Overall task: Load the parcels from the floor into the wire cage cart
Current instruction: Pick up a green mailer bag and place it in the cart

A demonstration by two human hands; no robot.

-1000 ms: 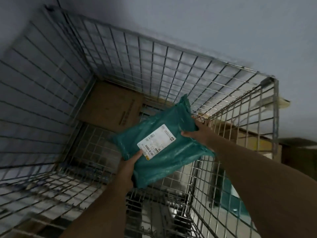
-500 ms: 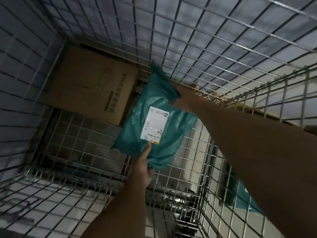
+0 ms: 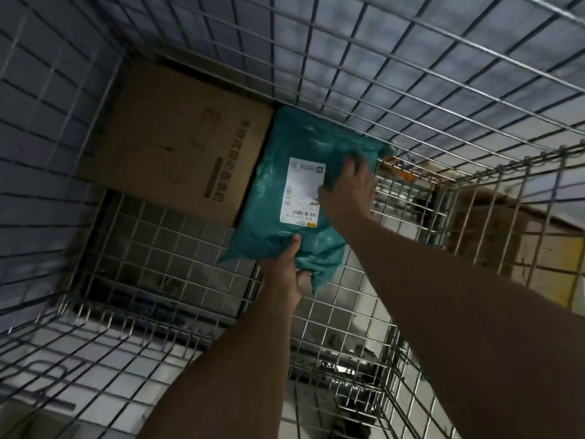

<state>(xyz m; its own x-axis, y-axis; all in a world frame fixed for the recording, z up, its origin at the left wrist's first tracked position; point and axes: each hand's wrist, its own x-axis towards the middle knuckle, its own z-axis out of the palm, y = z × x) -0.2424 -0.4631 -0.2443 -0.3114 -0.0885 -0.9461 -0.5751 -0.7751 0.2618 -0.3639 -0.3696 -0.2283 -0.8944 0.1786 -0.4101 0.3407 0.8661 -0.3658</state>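
Note:
A teal plastic mailer parcel (image 3: 275,191) with a white shipping label lies low in the wire cage cart (image 3: 411,99), against the far wall and beside a brown cardboard box (image 3: 177,153). My left hand (image 3: 289,270) pinches the parcel's near edge, thumb on top and fingers underneath. My right hand (image 3: 348,191) rests flat on the parcel's right side with spread fingers, partly covering the label. Both forearms reach down into the cart from its near side.
The cart's mesh floor (image 3: 158,248) left of the parcel and in front of the box holds nothing. Wire walls rise on all sides. Outside the right wall stand cardboard boxes (image 3: 506,236), seen through the mesh.
The parcel has gone down and farther in, settling beside the cardboard box. My right hand moved from gripping its far edge to lying flat on top. The left hand still holds the near edge.

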